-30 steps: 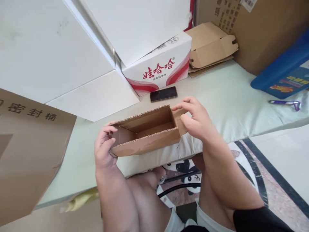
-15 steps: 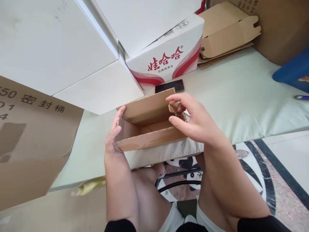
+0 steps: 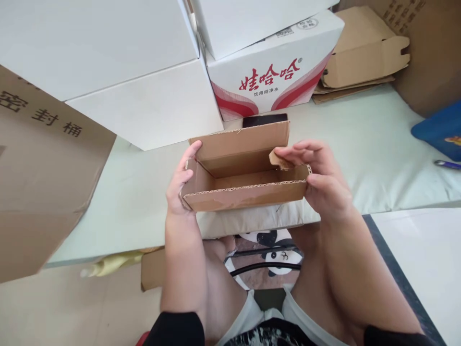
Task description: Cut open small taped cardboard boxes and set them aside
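A small open cardboard box sits at the front edge of the pale padded surface, its long back flap standing up. My left hand grips the left end, the thumb at the end wall's rim and the fingers by the back corner. At the other end, my right hand holds the box with its thumb on the front corner. Its fingers lie along a small torn end flap that leans inward. The part of the box floor that I can see is bare cardboard.
Behind the box lies a dark phone, partly hidden, before a white and red carton. White boxes and a large brown carton stand left. Flattened cardboard, a blue object and a pen lie right.
My right hand has moved from above the end flap to the box's right end, thumb now at the front corner. My left hand keeps its hold. The view has shifted.
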Action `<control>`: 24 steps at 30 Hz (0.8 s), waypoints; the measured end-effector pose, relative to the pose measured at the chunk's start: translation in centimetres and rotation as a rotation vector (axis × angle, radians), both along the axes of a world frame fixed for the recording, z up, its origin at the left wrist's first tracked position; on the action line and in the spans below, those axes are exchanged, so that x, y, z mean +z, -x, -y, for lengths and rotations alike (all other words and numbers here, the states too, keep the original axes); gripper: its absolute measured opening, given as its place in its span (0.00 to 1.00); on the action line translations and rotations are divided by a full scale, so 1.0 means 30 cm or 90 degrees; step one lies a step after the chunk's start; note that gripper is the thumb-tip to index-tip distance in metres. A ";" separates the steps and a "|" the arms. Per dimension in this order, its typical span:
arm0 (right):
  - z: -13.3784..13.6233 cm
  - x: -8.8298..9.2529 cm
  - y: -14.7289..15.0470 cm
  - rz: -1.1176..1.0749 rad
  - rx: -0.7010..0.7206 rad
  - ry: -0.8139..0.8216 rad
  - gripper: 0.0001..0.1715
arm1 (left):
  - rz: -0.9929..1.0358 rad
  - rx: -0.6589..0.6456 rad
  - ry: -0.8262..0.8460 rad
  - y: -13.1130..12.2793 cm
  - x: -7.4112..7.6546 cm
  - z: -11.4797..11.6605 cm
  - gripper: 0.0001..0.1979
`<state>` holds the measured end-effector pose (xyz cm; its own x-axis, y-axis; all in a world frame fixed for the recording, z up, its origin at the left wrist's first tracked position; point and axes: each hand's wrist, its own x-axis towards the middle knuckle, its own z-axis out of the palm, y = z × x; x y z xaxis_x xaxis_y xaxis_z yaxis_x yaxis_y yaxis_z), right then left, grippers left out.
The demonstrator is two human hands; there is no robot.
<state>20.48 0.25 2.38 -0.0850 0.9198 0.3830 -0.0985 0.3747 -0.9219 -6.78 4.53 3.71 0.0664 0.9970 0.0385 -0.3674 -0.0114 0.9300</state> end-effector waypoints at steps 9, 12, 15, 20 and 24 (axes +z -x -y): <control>0.079 0.076 -0.016 0.167 -0.044 -0.192 0.16 | -0.003 -0.055 -0.011 0.027 -0.021 -0.005 0.28; 0.084 0.080 -0.026 0.192 0.038 -0.184 0.21 | -0.013 -0.076 -0.010 0.025 -0.025 0.000 0.30; 0.084 0.072 -0.026 0.276 0.114 -0.102 0.17 | -0.132 -0.056 -0.036 0.019 -0.032 0.004 0.33; 0.094 0.060 -0.016 0.267 0.164 0.050 0.26 | -0.324 -0.051 -0.117 0.034 -0.062 -0.014 0.37; 0.075 0.005 0.025 0.154 0.079 0.074 0.24 | -0.305 -0.031 -0.195 0.045 -0.095 -0.032 0.33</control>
